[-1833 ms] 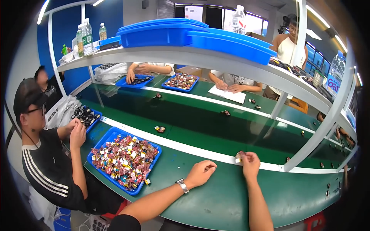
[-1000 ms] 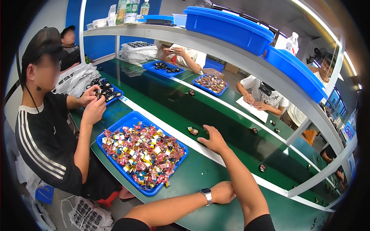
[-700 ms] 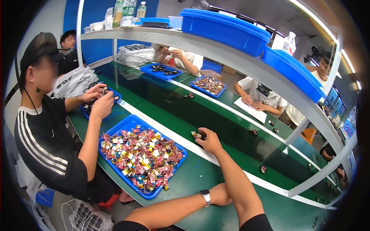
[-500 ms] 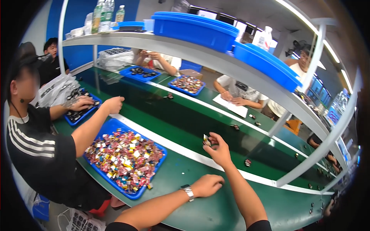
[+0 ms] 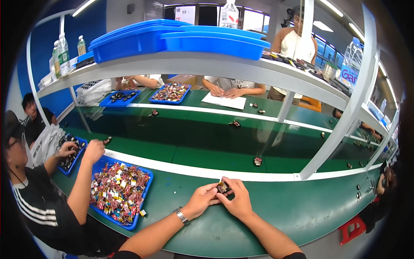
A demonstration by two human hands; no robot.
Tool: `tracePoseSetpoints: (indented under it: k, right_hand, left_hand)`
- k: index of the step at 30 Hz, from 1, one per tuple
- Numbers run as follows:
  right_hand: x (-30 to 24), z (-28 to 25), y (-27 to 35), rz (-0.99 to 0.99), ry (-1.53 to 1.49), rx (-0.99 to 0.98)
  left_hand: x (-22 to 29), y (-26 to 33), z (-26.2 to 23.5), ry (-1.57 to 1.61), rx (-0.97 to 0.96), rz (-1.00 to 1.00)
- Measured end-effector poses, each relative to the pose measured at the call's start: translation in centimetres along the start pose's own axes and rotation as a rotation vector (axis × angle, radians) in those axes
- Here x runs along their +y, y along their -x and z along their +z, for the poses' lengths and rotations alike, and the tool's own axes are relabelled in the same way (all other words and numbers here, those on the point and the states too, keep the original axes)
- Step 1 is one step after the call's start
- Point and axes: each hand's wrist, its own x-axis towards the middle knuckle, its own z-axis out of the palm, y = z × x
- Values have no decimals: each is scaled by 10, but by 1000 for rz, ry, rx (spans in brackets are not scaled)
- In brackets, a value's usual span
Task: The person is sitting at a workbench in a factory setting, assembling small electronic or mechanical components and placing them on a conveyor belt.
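Note:
Over the near green table edge, my left hand [image 5: 202, 201] and my right hand [image 5: 238, 202] meet around a small black electronic part [image 5: 222, 187] with a yellow and silver piece on it. Fingers of both hands pinch it and partly cover it. To the left stands a blue tray [image 5: 148, 183] heaped with small pink, white, yellow and blue parts [image 5: 118, 190]. Across the white rail, a similar small part [image 5: 257, 161] lies on the dark green belt [image 5: 194, 149].
At left a co-worker's hand [image 5: 94, 151] reaches toward the belt beside another part [image 5: 107, 140]. A shelf [image 5: 194, 64] with blue bins [image 5: 211, 42] and bottles spans above the belt. A slanted post [image 5: 332, 140] stands at right. People sit across the belt.
My right hand has drawn the small part back from over the belt. My left hand has risen from the table to meet it. The view has turned to the right.

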Motion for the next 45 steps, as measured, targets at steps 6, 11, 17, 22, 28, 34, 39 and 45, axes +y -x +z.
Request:
tracePoseSetpoints:
  k: [6,11,17,22,28,34,39,45]
  right_hand:
    - [10,-13,6,53,-20,-38]
    - [0,-9,1,-228,127,91]
    - [1,-9,-1,-331,132,89]
    - [13,-8,0,-179,0,78]
    - [1,-15,-1,-194,124,-1]
    - [11,-19,-3,-189,126,-125]
    - [13,-21,-4,-178,94,-159]
    - [17,-20,-4,-148,1,-198]
  left_hand:
    - [2,-1,2,29,52,39]
    - [-1,1,-6,12,29,53]
    - [4,-1,-16,75,-54,19]
    - [8,0,-9,-10,-62,52]
    - [5,-3,-14,-136,-55,41]
    - [7,-1,-12,-216,-56,26]
    - [7,-3,-11,-250,-65,46]
    - [9,0,-12,-252,-137,51]
